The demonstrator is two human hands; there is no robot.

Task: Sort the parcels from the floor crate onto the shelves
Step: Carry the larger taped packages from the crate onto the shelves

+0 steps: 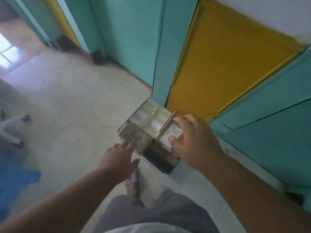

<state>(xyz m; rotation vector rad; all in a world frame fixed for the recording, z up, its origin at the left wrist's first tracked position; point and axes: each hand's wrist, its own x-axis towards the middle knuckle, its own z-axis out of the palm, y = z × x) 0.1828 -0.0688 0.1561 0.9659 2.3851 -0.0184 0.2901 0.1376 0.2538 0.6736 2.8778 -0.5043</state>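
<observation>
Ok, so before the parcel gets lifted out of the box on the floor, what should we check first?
1. Right hand has hold of the white taped parcel with pen marks: ok, thumb and fingers curl round it.
2. Left hand ready to help: not ok, fingers straight, only touching the brown cardboard flap.
3. Flaps of the open cardboard floor crate out of the way: cannot tell, the picture is blurred.
4. Other tape-wrapped parcel staying put: ok, it lies beside the held one.
5. Feet clear: ok, the sandalled foot stands short of the crate.
6. Shelf to put it on: cannot tell, none in view.
</observation>
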